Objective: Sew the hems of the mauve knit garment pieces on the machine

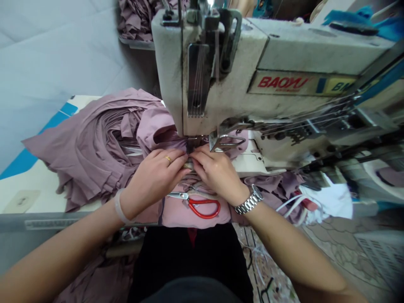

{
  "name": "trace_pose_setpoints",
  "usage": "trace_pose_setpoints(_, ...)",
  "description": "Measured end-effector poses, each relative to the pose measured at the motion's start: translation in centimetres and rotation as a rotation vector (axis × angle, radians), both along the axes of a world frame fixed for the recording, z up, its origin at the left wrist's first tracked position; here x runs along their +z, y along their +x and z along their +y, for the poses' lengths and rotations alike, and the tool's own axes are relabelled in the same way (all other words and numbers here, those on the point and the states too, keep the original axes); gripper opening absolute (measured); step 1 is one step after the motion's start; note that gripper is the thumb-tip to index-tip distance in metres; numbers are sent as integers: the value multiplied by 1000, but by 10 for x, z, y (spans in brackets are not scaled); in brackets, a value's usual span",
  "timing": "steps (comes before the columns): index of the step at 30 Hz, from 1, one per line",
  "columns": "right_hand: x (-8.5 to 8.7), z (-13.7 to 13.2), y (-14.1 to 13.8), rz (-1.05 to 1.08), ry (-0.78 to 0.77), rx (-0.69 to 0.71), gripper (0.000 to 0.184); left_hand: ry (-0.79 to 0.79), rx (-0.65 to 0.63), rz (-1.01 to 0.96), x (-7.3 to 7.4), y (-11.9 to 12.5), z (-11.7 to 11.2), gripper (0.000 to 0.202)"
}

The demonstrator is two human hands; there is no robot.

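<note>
At the needle of a sewing machine (214, 97), mauve fabric (168, 136) lies under the presser foot. My left hand (160, 168), with a ring and a wristband, presses its closed fingers on the fabric just left of the foot. From the right, my right hand (213, 166), wearing a metal watch, pinches the fabric at the same spot, its fingertips almost meeting the left ones. The fabric edge between them is mostly hidden. Red-handled scissors (202, 208) lie on pink cloth (189, 216) in front of my hands.
A thick stack of mauve fabric pieces (91, 139) fans across the table at left. More fabric fills a bin (137, 42) behind the machine. Threads and metal guides run along the machine's right side. White cloth (334, 200) hangs at the right edge.
</note>
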State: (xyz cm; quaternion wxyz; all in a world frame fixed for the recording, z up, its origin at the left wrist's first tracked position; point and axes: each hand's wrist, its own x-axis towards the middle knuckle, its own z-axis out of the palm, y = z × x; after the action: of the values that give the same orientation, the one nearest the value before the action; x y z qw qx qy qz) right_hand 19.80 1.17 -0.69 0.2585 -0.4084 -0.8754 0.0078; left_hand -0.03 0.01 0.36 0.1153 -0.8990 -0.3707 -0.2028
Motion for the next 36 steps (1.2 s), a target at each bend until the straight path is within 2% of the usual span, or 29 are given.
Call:
trace_pose_setpoints(7, 1, 4, -2, -122, 115, -34, 19, -45, -30, -12, -1, -6, 2, 30)
trace_pose_setpoints(15, -4, 3, -1, -48, 120, -53, 25, -3, 33, 30, -3, 0, -2, 35)
trace_pose_setpoints(21, 1, -8, 7, -78, 87, 11, 28, -24, 38, 30, -5, -1, -1, 35)
trace_pose_setpoints(27, 0, -18, 3, -188, 109, -2, 33, -39, 21, 29, -6, 2, -4, 30)
trace_pose_setpoints(30, 0, -14, 11, -176, 136, 91, 32, -130, 14, -61, -3, 1, -3, 31)
trace_pose_setpoints(32, 1, 0, 22, -111, 78, 117, 28, -289, 2, -207, 1, -6, 12, 33)
trace_pose_setpoints(34, 3, 24, 37, -34, 1, 13, 22, -472, 26, -381, 7, -22, 43, 35)
trace_pose_setpoints(35, 4, 38, 44, -10, 8, -91, 21, -555, 61, -448, 10, -33, 64, 36)
trace_pose_setpoints(36, 3, 52, 51, 2, 16, -125, 25, -552, 189, -542, 13, -47, 87, 41)
